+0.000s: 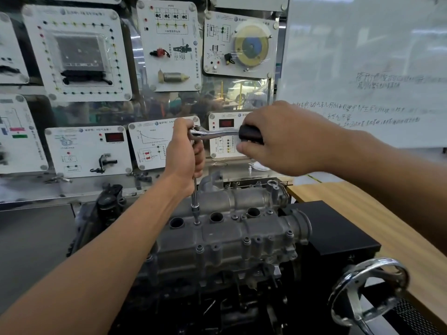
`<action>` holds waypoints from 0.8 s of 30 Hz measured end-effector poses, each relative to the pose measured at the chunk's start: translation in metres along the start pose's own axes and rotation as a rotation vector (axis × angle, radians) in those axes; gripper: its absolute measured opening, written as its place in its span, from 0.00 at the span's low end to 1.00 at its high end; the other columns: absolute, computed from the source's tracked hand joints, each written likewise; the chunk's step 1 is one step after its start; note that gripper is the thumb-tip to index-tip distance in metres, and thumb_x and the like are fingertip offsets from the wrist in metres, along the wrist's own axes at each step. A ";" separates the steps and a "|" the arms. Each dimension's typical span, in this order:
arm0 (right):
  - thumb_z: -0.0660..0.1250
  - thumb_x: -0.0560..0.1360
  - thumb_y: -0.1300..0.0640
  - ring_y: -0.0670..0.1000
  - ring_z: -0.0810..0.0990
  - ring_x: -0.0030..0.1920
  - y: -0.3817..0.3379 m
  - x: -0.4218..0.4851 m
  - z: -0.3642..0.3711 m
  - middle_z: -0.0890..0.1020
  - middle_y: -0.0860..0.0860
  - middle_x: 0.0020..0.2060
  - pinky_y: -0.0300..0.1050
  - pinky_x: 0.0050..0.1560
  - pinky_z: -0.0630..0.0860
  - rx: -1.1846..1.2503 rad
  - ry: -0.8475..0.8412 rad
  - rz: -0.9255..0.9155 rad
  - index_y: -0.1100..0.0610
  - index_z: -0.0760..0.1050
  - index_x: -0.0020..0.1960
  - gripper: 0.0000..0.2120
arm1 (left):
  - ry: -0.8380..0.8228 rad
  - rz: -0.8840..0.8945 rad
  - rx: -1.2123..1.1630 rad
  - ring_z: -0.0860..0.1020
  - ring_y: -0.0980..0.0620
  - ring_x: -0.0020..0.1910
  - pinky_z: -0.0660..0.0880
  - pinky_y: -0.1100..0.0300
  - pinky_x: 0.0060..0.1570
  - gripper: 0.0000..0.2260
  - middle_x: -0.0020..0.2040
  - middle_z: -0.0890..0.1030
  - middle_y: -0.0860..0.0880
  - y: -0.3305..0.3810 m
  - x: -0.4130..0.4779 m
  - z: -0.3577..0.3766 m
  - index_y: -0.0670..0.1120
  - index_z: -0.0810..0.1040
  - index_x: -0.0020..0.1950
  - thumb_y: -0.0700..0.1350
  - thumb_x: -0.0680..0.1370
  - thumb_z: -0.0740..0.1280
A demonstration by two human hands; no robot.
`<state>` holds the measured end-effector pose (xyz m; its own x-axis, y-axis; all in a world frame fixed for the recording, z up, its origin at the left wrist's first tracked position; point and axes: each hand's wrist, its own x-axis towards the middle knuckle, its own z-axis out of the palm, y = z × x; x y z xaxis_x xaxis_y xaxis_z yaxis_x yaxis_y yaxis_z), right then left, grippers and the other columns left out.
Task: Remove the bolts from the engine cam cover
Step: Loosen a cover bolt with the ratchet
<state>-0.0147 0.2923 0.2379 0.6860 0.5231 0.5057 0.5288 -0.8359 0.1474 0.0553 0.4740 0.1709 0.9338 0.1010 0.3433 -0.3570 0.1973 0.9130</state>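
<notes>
Cam cover (225, 228) bolt (197, 223) carries the socket (195, 209) (on a long upright extension (194, 188)); left grip (186, 148) clamps that extension, right grip (273, 141) clamps the ratchet handle (250, 135).

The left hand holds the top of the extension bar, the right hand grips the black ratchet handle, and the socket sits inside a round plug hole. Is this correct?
Not quite. The head view shows the socket on a cam cover bolt, between two round holes, not inside one. The left hand on the extension bar and the right hand on the black handle are correct.
</notes>
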 end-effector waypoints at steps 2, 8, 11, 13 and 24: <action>0.62 0.79 0.45 0.49 0.73 0.33 -0.019 -0.010 -0.008 0.72 0.48 0.33 0.44 0.31 0.65 0.004 -0.030 0.014 0.54 0.67 0.37 0.17 | 0.021 0.009 0.013 0.55 0.54 0.21 0.53 0.63 0.22 0.24 0.22 0.60 0.54 0.002 -0.002 0.006 0.50 0.65 0.22 0.59 0.75 0.56; 0.65 0.77 0.51 0.47 0.67 0.28 -0.067 -0.029 -0.014 0.66 0.47 0.31 0.40 0.25 0.62 -0.067 0.009 0.027 0.60 0.52 0.40 0.23 | 0.043 -0.038 -0.073 0.59 0.50 0.30 0.53 0.47 0.37 0.20 0.27 0.63 0.50 0.003 -0.009 0.025 0.50 0.66 0.23 0.57 0.72 0.62; 0.62 0.78 0.57 0.48 0.61 0.28 -0.067 -0.027 -0.009 0.62 0.48 0.31 0.41 0.27 0.59 -0.138 0.029 0.045 0.56 0.50 0.37 0.21 | 0.092 0.023 -0.025 0.60 0.53 0.26 0.56 0.50 0.30 0.23 0.24 0.65 0.52 0.001 -0.011 0.023 0.50 0.68 0.21 0.55 0.76 0.60; 0.60 0.74 0.64 0.49 0.61 0.27 -0.056 -0.022 -0.008 0.63 0.49 0.31 0.41 0.26 0.57 -0.178 0.023 0.069 0.55 0.53 0.34 0.17 | 0.121 0.060 0.015 0.59 0.55 0.22 0.56 0.57 0.25 0.25 0.22 0.65 0.54 0.001 -0.013 0.020 0.51 0.69 0.20 0.54 0.78 0.59; 0.65 0.76 0.61 0.53 0.71 0.35 0.004 0.035 0.031 0.76 0.50 0.35 0.48 0.38 0.71 -0.389 0.192 0.118 0.55 0.74 0.45 0.03 | -0.094 -0.124 0.090 0.55 0.53 0.22 0.57 0.62 0.25 0.22 0.22 0.59 0.53 0.012 0.002 -0.003 0.49 0.63 0.25 0.58 0.76 0.55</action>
<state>0.0267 0.3123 0.2302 0.6057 0.4104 0.6817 0.1996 -0.9077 0.3690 0.0522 0.4800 0.1821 0.9701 -0.0107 0.2424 -0.2397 0.1142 0.9641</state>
